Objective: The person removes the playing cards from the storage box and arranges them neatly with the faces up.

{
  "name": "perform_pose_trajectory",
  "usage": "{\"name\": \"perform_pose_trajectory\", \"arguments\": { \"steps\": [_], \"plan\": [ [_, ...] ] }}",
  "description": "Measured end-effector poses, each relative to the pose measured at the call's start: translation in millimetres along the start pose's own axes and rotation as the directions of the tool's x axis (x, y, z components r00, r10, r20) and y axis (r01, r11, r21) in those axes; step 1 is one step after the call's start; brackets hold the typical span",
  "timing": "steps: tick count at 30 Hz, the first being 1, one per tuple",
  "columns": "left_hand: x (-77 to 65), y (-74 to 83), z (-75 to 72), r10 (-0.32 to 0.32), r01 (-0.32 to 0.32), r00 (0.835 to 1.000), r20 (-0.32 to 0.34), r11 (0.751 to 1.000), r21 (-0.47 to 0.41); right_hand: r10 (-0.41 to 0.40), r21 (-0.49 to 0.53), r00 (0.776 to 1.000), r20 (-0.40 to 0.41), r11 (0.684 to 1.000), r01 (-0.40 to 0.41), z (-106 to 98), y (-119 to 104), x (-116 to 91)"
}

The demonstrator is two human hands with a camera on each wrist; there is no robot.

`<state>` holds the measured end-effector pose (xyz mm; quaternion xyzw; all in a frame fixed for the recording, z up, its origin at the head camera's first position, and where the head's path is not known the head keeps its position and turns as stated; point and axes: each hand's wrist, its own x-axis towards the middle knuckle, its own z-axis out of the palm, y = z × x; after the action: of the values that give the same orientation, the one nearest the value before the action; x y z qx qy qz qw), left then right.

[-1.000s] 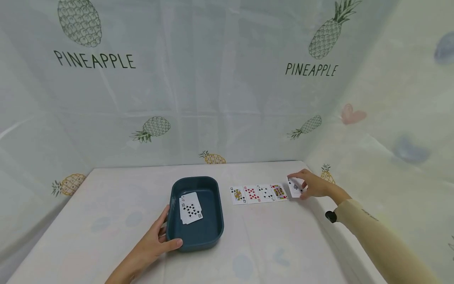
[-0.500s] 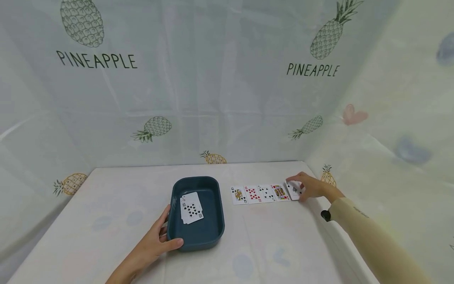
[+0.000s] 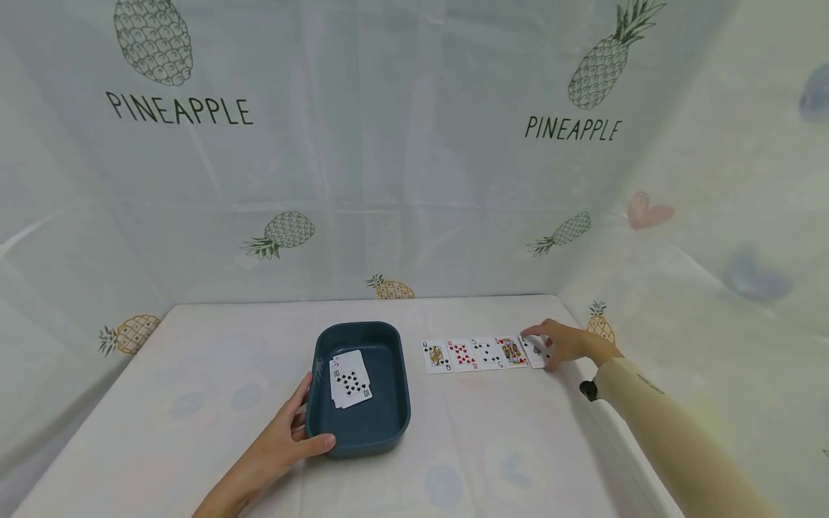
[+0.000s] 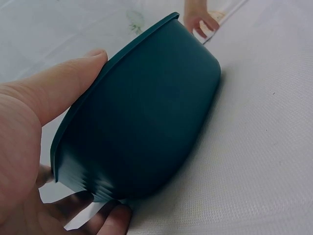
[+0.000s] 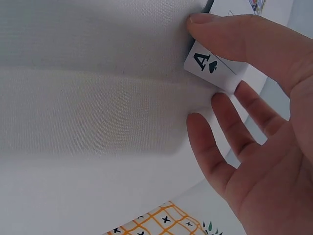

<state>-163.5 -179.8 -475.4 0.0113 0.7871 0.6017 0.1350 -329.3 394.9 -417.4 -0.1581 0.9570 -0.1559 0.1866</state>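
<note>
My left hand [image 3: 281, 435] grips the left side of a dark teal plastic tub [image 3: 388, 403], thumb at the rim and fingers along the outer wall. Inside lies a small pile of playing cards [image 3: 350, 383], a black ten on top. On the right, my right hand [image 3: 567, 341] pinches an ace of spades [image 3: 534, 351] by its edges at the right end of a row of face-up cards. In the right wrist view, the thumb [image 5: 230, 34] lies across the ace's face, hiding part of it. The king [image 3: 512, 352] is directly left of the ace.
A queen [image 3: 437, 357], a red ten [image 3: 463, 355] and a black five [image 3: 486, 353] continue the row leftward, right of the tub. White printed cloth covers the table [image 3: 479, 446]. Pineapple-print curtains [image 3: 414, 158] rise behind it and along both sides.
My right hand has moved slightly left and down, bringing the ace from a raised tilt to nearly flat beside the king. My left hand and the tub stay as they were.
</note>
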Motion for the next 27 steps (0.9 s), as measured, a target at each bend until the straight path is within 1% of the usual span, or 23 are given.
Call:
{"name": "perform_pose_trajectory", "arguments": {
  "steps": [9, 18, 27],
  "plan": [
    [0.3, -1.6, -0.1, -0.002, 0.002, 1.0, -0.001, 1.0, -0.008, 0.063, 0.03, 0.998, 0.03, 0.997, -0.064, -0.6, -1.2, 3.6],
    [1.1, -0.7, 0.1, 0.006, -0.006, 1.0, -0.001, 1.0, -0.003, 0.069, 0.044, 0.997, 0.03, 0.997, -0.071, -0.6, -2.0, 5.6],
    [0.2, -0.5, 0.3, -0.002, 0.003, 1.0, -0.013, 1.0, 0.005, 0.066, 0.046, 0.997, 0.028, 0.997, -0.067, 0.0, -1.2, 5.9]
  ]
}}
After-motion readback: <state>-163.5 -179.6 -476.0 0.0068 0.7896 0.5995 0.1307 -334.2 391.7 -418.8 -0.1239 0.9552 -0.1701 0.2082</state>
